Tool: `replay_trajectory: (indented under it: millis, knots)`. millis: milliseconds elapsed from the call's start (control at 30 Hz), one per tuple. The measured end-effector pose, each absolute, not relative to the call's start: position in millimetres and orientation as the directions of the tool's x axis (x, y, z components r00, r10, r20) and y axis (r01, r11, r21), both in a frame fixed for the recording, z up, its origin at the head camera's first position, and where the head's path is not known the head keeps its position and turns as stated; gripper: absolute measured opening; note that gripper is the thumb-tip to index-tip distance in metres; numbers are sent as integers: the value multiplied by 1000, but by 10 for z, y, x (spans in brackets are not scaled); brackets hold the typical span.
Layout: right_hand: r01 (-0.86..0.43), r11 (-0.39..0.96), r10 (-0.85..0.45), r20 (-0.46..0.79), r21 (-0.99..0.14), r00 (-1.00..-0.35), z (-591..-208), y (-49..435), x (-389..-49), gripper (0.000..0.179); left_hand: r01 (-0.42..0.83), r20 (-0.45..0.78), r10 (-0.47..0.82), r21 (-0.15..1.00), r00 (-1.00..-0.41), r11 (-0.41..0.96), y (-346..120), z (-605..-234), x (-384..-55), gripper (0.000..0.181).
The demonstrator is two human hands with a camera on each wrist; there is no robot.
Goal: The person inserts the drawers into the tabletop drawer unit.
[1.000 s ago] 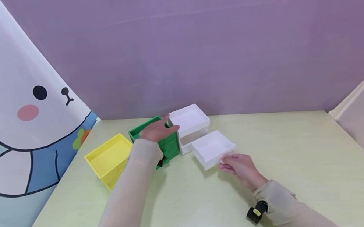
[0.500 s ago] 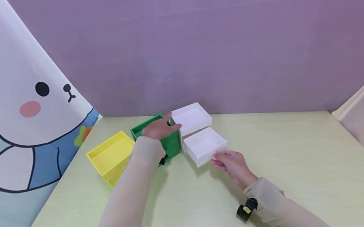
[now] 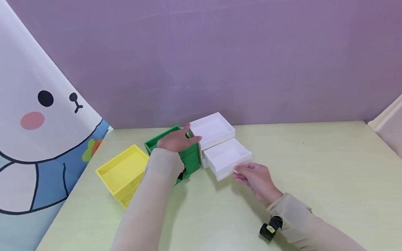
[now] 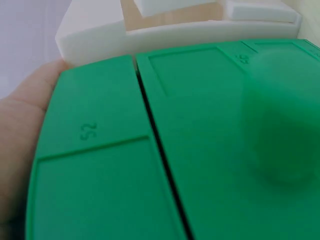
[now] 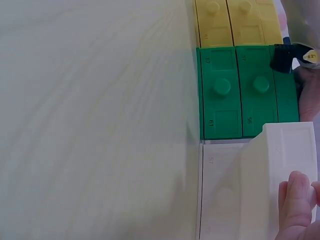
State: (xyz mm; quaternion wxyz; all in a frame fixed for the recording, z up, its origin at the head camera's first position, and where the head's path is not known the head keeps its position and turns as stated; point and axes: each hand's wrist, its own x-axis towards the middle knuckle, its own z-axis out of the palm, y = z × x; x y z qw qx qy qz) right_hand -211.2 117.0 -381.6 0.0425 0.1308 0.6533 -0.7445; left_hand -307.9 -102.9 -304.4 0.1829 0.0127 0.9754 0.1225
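Note:
My right hand pinches the front of a white drawer with thumb and fingers at its knob; fingers lie against the drawer's front in the right wrist view. The drawer sticks partly out of a white drawer unit with an open-topped tray above. My left hand lies over the top of a green drawer unit, fingers extended to the white unit's left edge. In the left wrist view, green drawer fronts fill most of the picture, with the white unit behind.
A yellow drawer unit stands left of the green one, partly behind the left sleeve. All stand on a pale wooden table. A purple backdrop rises behind, and a cartoon-printed cloth hangs at the left.
My right hand has moved left and away from me, bringing the white drawer into the white unit's lower opening and partway in. The left hand stays on the green unit.

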Motion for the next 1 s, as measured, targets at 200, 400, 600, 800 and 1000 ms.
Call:
replay_trajectory:
  millis: [200, 400, 600, 800, 1000]
  knots:
    - [221, -160, 122, -241, -962, -963, -3793, 1151, -2120, 13, -28, -377, 66, 239, -924, 971, -1016, -3039, -3106, 79]
    - [198, -187, 119, -222, -962, -968, -3798, 1087, -2142, 11, -20, -368, 70, 237, -927, 971, -1027, -3062, -3108, 79]
    - [202, -196, 133, -230, -960, -964, -3814, 1066, -2136, 13, -21, -370, 71, 238, -926, 971, -1020, -3053, -3089, 78]
    - [204, -201, 145, -235, -958, -961, -3827, 1083, -2129, 13, -36, -385, 61, 240, -921, 970, -1009, -3029, -3081, 79]
    - [207, -217, 145, -241, -954, -960, -3828, 1079, -2125, 11, -42, -394, 64, 253, -917, 967, -1022, -3016, -3072, 78]
